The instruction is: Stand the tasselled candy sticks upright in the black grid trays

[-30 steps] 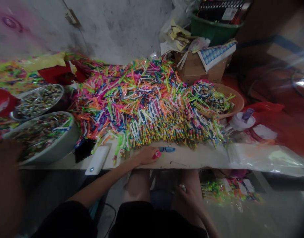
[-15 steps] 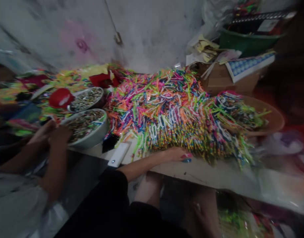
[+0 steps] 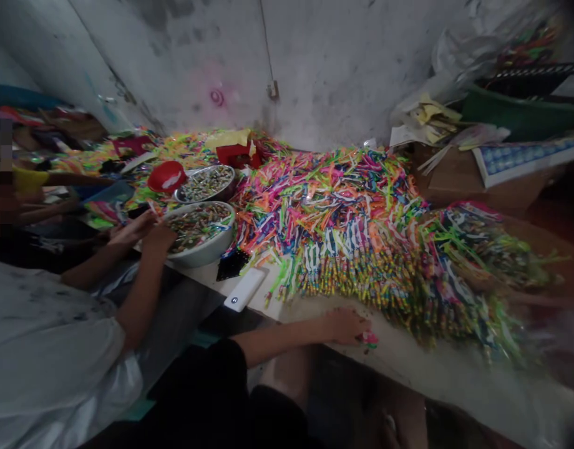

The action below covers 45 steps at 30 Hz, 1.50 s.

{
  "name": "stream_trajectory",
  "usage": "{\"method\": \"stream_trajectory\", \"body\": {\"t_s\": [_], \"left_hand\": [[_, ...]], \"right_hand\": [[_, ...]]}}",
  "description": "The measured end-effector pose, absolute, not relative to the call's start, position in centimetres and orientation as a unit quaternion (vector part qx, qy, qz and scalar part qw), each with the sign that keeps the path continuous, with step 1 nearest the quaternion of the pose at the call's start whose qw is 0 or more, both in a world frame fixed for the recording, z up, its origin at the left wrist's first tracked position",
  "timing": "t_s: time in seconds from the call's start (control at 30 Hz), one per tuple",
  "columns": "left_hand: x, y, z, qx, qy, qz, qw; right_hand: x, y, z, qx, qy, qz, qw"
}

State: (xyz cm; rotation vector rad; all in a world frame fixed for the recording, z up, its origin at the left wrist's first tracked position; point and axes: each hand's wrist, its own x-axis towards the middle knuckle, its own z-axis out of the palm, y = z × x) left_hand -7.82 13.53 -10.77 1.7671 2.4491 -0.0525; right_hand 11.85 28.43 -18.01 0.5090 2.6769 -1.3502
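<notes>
The left hand (image 3: 347,325) lies low over the front part of the surface (image 3: 408,362), fingers drawn together on a small pink-and-green piece (image 3: 369,338) that pokes out past the fingertips, near the heap of coloured strips (image 3: 324,193). The piece looks light and thin, probably pliable, perhaps a little slick, and hardly fragile; a fingertip pinch near its middle should suit it. Its exposed part points to the person's right; the rest is covered, so its full long axis cannot be told. At the heap's front, yellow banded ends (image 3: 375,274) point toward the person, long axes running back into the pile. The right hand (image 3: 390,429) is below the surface's edge, too dark and blurred to tell whether its fingers grip anything.
</notes>
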Motion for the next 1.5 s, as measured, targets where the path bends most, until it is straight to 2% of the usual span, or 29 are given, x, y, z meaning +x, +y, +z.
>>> {"method": "stream_trajectory", "body": {"t_s": [0.1, 0.23, 0.33, 0.43, 0.6, 0.7, 1.03, 1.3, 1.5], "left_hand": [[-5.6, 11.6, -9.0, 0.56, 0.828, 0.031, 0.032], [-3.7, 9.5, -5.5, 0.55, 0.822, 0.15, -0.011], [-3.3, 8.3, -3.0, 0.599, 0.784, 0.154, -0.057], [-2.9, 7.4, -0.7, 0.64, 0.745, 0.131, -0.131], [-1.8, 6.5, 2.3, 0.657, 0.71, 0.085, -0.241], [-1.7, 6.5, 3.4, 0.672, 0.687, 0.056, -0.269], [-2.1, 6.6, 4.3, 0.687, 0.668, 0.057, -0.282], [-1.6, 6.4, 5.0, 0.684, 0.666, 0.071, -0.29], [-1.5, 6.4, 5.5, 0.681, 0.667, 0.067, -0.295]], "right_hand": [[11.8, 29.1, -15.6, 0.161, 0.875, -0.457, -0.004], [10.7, 28.6, -7.3, 0.117, 0.883, -0.455, 0.007], [9.9, 27.4, -1.1, 0.105, 0.896, -0.428, -0.062], [10.0, 26.0, 2.1, 0.094, 0.906, -0.405, -0.082], [10.6, 25.0, 3.3, 0.05, 0.918, -0.383, -0.093], [10.7, 24.9, 3.7, 0.012, 0.924, -0.369, -0.095], [11.2, 24.9, 4.8, -0.011, 0.932, -0.332, -0.145], [11.8, 24.9, 3.9, -0.017, 0.941, -0.32, -0.108], [12.1, 25.3, 4.8, -0.001, 0.935, -0.319, -0.157]]}}
